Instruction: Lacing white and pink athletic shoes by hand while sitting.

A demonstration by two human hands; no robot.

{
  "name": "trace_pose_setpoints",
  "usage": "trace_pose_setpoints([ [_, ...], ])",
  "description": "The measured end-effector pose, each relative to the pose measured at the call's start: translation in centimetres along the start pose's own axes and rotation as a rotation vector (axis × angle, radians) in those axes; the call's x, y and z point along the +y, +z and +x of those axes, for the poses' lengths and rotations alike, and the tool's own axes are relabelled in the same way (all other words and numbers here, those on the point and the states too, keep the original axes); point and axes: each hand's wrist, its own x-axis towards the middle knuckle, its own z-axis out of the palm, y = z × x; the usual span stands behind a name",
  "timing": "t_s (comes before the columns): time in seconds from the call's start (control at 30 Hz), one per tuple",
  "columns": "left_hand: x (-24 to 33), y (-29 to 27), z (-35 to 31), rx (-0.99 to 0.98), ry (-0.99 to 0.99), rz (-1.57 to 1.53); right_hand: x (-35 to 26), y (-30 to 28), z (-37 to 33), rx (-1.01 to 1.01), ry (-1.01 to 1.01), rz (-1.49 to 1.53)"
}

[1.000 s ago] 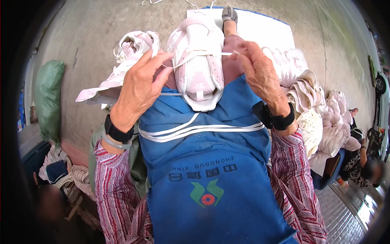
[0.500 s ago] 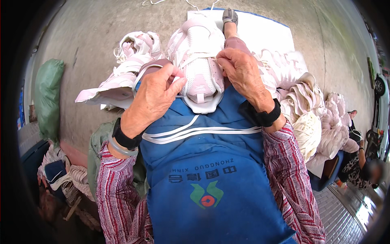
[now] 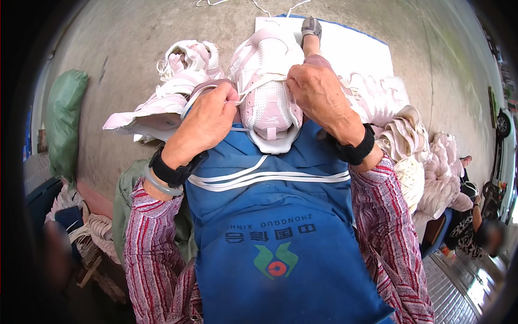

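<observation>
A pale pink and white shoe upper lies in front of me over the blue apron, its pull-tab end toward me. A white shoelace crosses it. At its left edge, my left hand is closed, pinching the lace, which stretches taut from the fingers. My right hand is closed at the right edge, where the lace meets its curled fingers; those fingertips are mostly hidden. White cords run across the apron below both hands.
Several more shoe uppers lie to the left. On the right are stacked uppers and a bundle of cream laces. A white board lies beyond. A green sack stands far left; another person sits far right.
My right fingers have curled into a tighter fist. The left hand has closed more and moved slightly down and left, and the lace between the hands is now stretched across the upper.
</observation>
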Motion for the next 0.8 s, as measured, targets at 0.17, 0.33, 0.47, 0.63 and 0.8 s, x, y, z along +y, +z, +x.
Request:
trace_pose_setpoints([
  [0.17,-1.1,-0.1,0.0,0.109,0.221,0.129,0.4,0.5,-1.2,0.016,0.260,0.359],
  [0.33,-1.3,-0.1,0.5,0.106,0.226,0.125,-0.3,0.7,-2.3,0.244,0.185,0.239],
  [0.47,-1.1,0.1,1.0,0.225,0.307,0.154,0.2,1.2,-2.3,0.271,0.156,0.173],
  [0.63,-0.8,0.7,1.5,0.363,0.371,0.205,0.4,1.8,-2.1,0.232,0.153,0.145],
  [0.8,-2.0,0.7,2.5,0.445,0.488,0.341,-0.7,1.4,-2.4,0.275,0.145,0.135],
])
